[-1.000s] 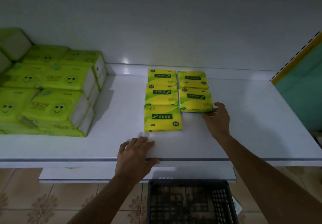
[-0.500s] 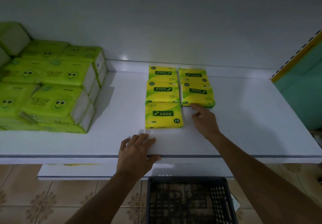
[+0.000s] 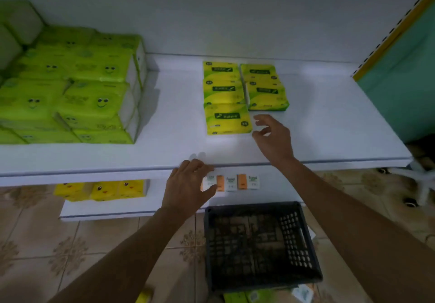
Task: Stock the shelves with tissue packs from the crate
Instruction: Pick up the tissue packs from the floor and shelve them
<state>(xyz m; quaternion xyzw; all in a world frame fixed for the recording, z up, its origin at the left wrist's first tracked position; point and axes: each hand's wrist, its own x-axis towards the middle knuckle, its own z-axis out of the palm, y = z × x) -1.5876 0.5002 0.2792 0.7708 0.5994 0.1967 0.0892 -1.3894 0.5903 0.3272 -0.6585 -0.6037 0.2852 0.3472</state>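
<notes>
White shelf (image 3: pixel 329 138): five yellow tissue packs (image 3: pixel 221 90) placed. Right hand (image 3: pixel 273 135) loose, empty, beside front pack (image 3: pixel 227 119). Left hand (image 3: pixel 188 185) resting on shelf lip, empty. Next: reach into black crate (image 3: pixel 259 241), which looks empty.

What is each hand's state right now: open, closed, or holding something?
Left hand: open, resting on the shelf edge.
Right hand: open, holding nothing.

Both forearms, left hand (image 3: pixel 188 186) and right hand (image 3: pixel 274 139) are bare.
</notes>
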